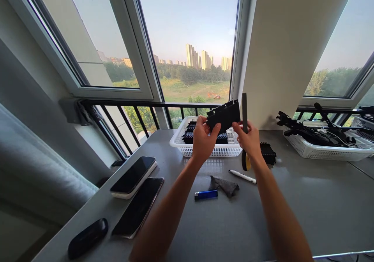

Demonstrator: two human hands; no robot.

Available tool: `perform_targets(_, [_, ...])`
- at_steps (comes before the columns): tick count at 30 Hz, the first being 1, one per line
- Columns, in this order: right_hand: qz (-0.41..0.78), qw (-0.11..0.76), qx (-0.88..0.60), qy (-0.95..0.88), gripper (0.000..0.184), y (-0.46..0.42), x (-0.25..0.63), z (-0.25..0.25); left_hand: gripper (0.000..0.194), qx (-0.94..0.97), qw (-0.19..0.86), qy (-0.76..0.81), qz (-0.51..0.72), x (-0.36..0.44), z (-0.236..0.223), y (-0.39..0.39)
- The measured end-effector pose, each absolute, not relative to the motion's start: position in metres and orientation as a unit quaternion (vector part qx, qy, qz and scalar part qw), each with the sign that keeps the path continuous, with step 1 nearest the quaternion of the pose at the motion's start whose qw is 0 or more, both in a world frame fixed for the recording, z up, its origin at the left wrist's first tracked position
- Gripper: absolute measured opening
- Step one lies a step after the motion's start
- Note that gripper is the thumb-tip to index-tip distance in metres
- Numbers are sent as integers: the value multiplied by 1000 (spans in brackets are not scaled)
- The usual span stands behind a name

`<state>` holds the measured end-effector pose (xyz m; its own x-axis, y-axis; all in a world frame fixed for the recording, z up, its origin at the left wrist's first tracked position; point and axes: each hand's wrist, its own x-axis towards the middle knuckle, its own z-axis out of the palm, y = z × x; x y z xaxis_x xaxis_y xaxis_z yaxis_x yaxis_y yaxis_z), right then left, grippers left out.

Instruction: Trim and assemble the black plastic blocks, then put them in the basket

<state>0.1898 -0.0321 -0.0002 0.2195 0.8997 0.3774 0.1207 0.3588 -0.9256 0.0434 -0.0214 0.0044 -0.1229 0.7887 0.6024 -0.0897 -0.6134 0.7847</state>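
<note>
My left hand (pixel 203 137) grips a flat black piece with a notched upper edge (pixel 224 116), tilted up above a white basket (pixel 214 151). My right hand (pixel 248 138) is closed at the piece's right end, its thumb at or touching that edge. A narrow dark strip (pixel 244 108) stands upright at its fingers. Below that hand, a black round-edged thing with a yellow side (pixel 246 161) shows in part; whether it joins the strip is hidden. Similar black notched pieces (pixel 222 138) lie in the basket, and a black ridged stack (pixel 268 153) sits right of my right wrist.
On the grey table (pixel 204 231) lie a white marker (pixel 242 176), a grey cloth (pixel 224 186) and a blue lighter (pixel 206 195). Two phones (pixel 138 207) and a black case (pixel 88 238) are at left. A second basket (pixel 324 151) with black parts and cables stands right. Windows rise behind.
</note>
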Motion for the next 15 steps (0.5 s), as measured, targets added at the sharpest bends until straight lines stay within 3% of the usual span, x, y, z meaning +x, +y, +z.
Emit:
perform_targets(7, [486,564,-409,-528,58,-48,180,14,22,703,191,335,598,47,7,-31])
perform_targets(12, [500,539,-414,-537,56,-47,188,15,16,782,269,290,482,23,11,-23])
perform_targets(15, [520,506,-408,-554,60,-48,193,14,21,755,286,289,515,9,11,-11])
